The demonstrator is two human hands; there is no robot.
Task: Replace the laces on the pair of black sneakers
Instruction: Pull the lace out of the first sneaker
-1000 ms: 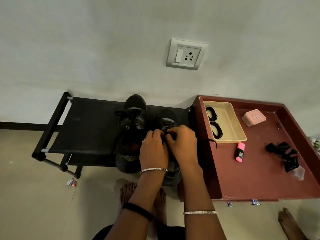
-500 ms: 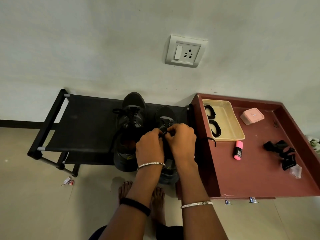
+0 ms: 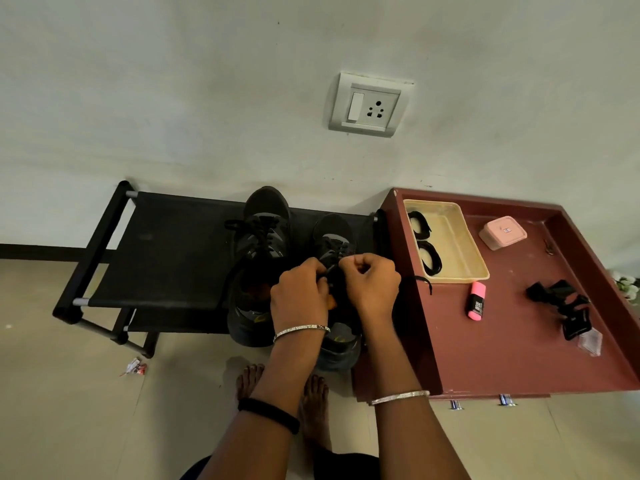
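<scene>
- The left hand [image 3: 299,299] and right hand [image 3: 372,285] are both curled, each pinching a thin black lace [image 3: 329,270] over the tongue of a sneaker [image 3: 334,237].
- Half a second ago the knuckles of the two hands met; now a small gap has opened between them, with the right hand shifted slightly toward the table and the lace showing in the gap.
- The sneaker is black with a rounded toe. It stands at the right end of a shoe rack [image 3: 173,244], toe toward the wall and heel past the front edge.
- The other sneaker [image 3: 266,209] sits just beside it on the left, unmoved. It is matt black, with criss-crossed lacing and loose loops.
- The shoe rack has a flat, dark fabric shelf stretched across black tubular bars.
- A low maroon table [image 3: 502,358] with a raised rim touches the rack's right end. Its surface is smooth and painted.
- At the table's back left corner is a beige, rectangular plastic tray [image 3: 453,277] holding two coiled spare laces [image 3: 431,259].
- A stubby pink highlighter [image 3: 477,301] with a black label lies just in front of the tray.
- A small, rounded pink box [image 3: 503,233] sits near the back edge.
- A tangle of black clips [image 3: 557,299] lies near the right edge.
- Each wrist wears a thin silver bangle [image 3: 301,330]; the left forearm also has a black band [image 3: 270,414].
</scene>
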